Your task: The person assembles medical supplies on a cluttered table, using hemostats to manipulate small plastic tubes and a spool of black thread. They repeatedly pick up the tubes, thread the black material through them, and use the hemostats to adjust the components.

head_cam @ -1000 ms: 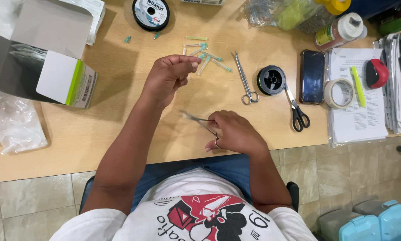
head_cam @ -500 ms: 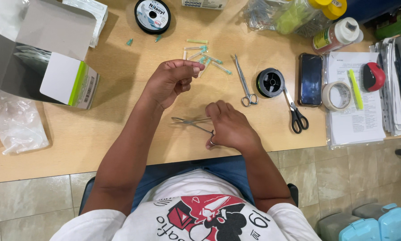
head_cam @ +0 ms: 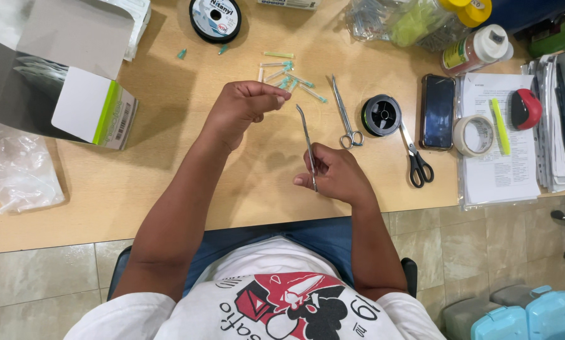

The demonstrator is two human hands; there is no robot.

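Over wooden desk (head_cam: pixel 169 189), right hand (head_cam: pixel 336 176), slim curved-tip forceps (head_cam: pixel 307 141)

The person wears a white short-sleeved T-shirt (head_cam: pixel 270 308) with a printed graphic on the chest in red, black and white, a cartoon-like figure with curved black lettering at its 9 and 3 o'clock sides. Below the shirt show blue trousers (head_cam: pixel 276 242), probably denim. Both forearms are bare from the sleeve hems down. The left hand (head_cam: pixel 241 107) and right hand (head_cam: pixel 336 176) are bare, with no gloves.
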